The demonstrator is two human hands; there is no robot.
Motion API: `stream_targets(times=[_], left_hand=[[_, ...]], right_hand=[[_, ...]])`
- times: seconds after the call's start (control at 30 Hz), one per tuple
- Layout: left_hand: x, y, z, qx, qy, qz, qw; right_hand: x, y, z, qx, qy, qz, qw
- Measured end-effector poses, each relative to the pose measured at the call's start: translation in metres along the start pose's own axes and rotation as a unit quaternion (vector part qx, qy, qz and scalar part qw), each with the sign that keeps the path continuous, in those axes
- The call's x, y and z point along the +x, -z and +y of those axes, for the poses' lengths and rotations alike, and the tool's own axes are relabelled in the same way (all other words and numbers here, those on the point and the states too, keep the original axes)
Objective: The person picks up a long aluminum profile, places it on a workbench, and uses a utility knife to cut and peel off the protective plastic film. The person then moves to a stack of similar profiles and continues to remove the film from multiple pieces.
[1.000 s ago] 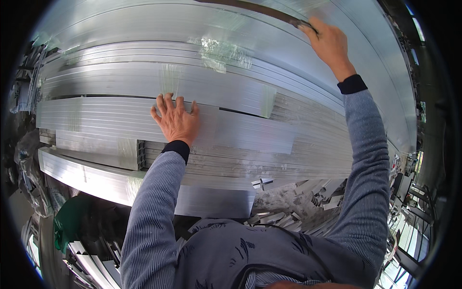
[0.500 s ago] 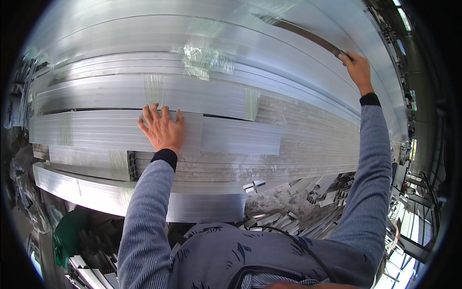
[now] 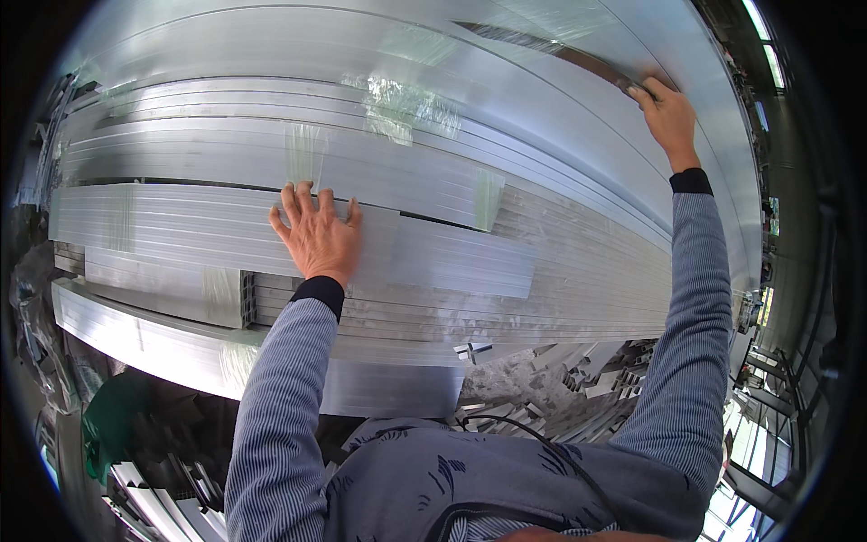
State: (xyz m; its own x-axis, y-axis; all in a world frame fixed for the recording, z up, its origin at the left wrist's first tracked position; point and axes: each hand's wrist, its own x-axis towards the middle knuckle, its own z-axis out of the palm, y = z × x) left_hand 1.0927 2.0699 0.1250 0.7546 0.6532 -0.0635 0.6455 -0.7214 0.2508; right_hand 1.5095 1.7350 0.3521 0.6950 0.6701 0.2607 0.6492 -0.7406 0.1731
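Observation:
My right hand (image 3: 666, 117) is closed around the near end of a long, narrow brown blade (image 3: 591, 63) at the far right. The blade lies nearly flat along a wide silvery metal profile (image 3: 560, 104), and its far part meets a strip of clear film (image 3: 551, 25). Whether that part is over or under the film I cannot tell. My left hand (image 3: 323, 237) rests with spread, bent fingers on a bundle of ribbed silvery bars (image 3: 199, 215). Its fingertips reach the dark gap at the bundle's far edge. Greenish clear film (image 3: 305, 152) wraps the neighbouring bundle just beyond them.
More film (image 3: 397, 110) crosses the bars in the middle. Shorter bars (image 3: 163, 282) and a bright long bar (image 3: 144, 339) lie nearer me. Stacked profile ends (image 3: 601, 370) stand at the near right. A green cloth or bag (image 3: 117, 420) is low on the left.
My right hand and the blade have shifted slightly, the blade now lower against the profile. The view has moved a little. My left hand stays spread on the ribbed bars.

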Motion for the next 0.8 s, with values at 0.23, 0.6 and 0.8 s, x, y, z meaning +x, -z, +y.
stream_targets(times=[0.23, 0.6, 0.8], left_hand=[[-0.001, 0.003, 0.003, 0.000, -0.004, -0.003, 1.000], [-0.001, -0.001, 0.000, -0.003, -0.006, 0.002, 1.000], [-0.002, -0.001, 0.002, 0.012, -0.008, 0.006, 1.000]], right_hand=[[0.000, 0.010, -0.011, -0.015, 0.017, -0.005, 1.000], [-0.033, 0.011, 0.052, -0.082, 0.001, 0.025, 0.996], [-0.034, 0.025, 0.025, -0.032, -0.060, 0.011, 0.998]])
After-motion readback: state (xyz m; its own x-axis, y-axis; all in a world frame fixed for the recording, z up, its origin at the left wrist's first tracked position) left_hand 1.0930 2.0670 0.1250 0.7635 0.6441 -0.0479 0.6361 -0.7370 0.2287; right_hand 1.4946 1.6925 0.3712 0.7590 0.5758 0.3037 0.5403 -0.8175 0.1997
